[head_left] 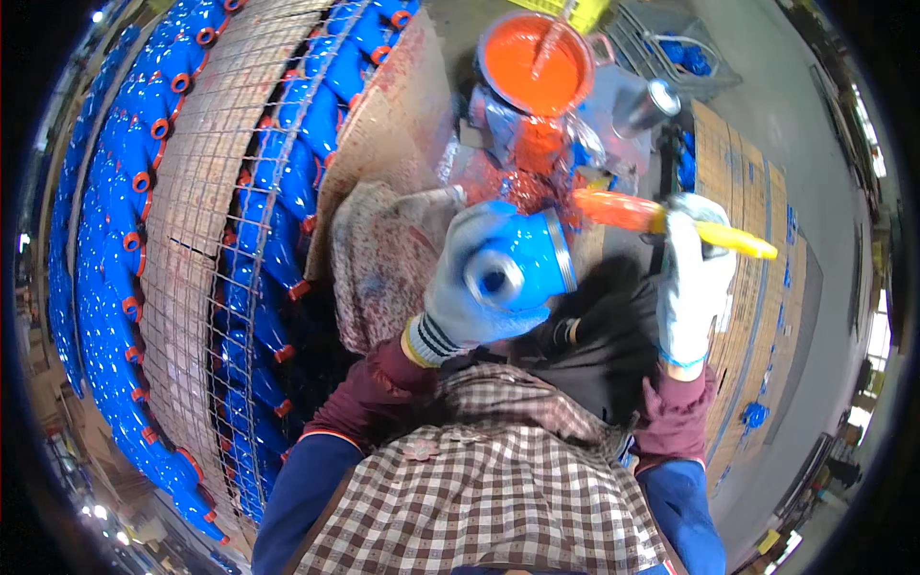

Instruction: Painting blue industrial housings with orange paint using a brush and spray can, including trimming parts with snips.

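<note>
My left hand (450, 287), in a white glove with a striped cuff, grips a blue-painted pipe fitting (533, 254). A round bare-metal opening on the fitting is turned up toward me, and a bare metal ring shows at its right end. My right hand (690, 278), also gloved, is closed around a paintbrush (623, 209) with a yellow handle. Red-orange paint coats the brush head, which points left, close to the fitting's upper right; whether they touch I cannot tell. Beyond them stands a pot (482, 69) of red-orange paint with a paint-covered stick (552, 48) in it.
On the left, blue fittings with red-orange rims (125, 278) lie in rows beside wire mesh (192, 211) and cardboard. A stained cloth (374, 268) lies near my left hand. A metal can (647, 107), a grey crate (632, 38) and stacked cardboard (752, 316) are to the right.
</note>
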Motion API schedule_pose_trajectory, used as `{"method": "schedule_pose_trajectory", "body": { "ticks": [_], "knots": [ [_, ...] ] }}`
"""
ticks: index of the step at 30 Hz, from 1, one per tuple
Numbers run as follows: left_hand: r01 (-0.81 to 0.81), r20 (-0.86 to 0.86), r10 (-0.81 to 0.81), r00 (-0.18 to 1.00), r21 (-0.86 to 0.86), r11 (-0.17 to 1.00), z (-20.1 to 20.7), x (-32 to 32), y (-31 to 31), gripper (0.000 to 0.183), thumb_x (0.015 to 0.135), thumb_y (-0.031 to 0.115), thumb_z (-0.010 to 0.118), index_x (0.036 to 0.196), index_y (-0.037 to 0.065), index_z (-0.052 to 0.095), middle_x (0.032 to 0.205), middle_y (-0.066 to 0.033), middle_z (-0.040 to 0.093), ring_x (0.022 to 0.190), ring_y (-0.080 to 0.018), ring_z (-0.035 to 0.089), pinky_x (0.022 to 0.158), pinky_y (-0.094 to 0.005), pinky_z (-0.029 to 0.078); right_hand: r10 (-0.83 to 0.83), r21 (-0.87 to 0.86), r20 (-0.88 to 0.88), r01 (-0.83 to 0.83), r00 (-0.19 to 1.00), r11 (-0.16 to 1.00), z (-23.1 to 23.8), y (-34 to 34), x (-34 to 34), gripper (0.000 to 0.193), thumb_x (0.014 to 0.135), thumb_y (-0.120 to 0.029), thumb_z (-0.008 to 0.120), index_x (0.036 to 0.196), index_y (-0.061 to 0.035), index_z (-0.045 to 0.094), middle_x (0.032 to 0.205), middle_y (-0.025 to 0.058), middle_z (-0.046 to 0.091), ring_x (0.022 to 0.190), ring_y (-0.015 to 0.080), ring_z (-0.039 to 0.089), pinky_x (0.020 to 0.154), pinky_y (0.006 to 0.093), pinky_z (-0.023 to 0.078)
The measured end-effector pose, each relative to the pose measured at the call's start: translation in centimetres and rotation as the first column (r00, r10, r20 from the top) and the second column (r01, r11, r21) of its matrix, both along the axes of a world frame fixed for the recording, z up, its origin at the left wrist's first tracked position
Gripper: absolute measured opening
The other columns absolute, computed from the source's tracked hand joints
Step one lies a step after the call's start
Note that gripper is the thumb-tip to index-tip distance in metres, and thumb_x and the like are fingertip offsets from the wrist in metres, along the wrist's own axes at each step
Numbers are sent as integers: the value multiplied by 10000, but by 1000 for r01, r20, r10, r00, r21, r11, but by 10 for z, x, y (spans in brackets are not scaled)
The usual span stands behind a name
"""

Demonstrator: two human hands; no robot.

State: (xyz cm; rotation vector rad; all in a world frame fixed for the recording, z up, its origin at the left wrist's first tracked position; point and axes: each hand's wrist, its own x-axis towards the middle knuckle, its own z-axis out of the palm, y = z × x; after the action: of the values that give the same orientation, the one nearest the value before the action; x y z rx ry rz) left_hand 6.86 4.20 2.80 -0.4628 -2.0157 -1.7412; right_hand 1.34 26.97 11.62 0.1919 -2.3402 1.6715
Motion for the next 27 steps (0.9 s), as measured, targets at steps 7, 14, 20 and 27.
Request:
{"method": "schedule_pose_trajectory", "body": {
  "ticks": [7,14,20,27],
  "knots": [
    [-113,-427,-137,894,-510,853,7,9,20,550,659,236,823,1157,217,592,1224,-138,601,1107,-386,615,890,-504,564,-109,246,137,73,984,967,13,-10,-2,214,861,-196,800,966,-32,711,808,46,694,731,118,652,687,258,512],
    [-140,-350,-39,936,-471,871,11,15,30,569,640,213,852,1150,180,602,1224,-149,594,1092,-391,615,906,-492,550,-31,210,-35,37,999,977,32,3,43,150,872,-152,786,924,-40,703,799,42,676,709,111,637,643,247,490],
    [-114,-25,111,993,-156,981,7,21,39,922,540,192,945,1322,106,465,1273,-139,523,1167,-323,574,990,-435,483,267,344,-421,-120,867,931,31,10,64,250,709,-19,850,888,-69,682,757,64,676,664,206,635,642,331,499],
    [-28,350,-507,788,842,539,2,27,44,720,785,183,723,1421,65,407,1275,-112,581,1162,-255,598,1014,-432,499,470,511,-411,-230,781,828,29,30,74,242,668,-105,860,792,-92,652,673,40,637,603,217,617,583,351,461]
  ]
}}
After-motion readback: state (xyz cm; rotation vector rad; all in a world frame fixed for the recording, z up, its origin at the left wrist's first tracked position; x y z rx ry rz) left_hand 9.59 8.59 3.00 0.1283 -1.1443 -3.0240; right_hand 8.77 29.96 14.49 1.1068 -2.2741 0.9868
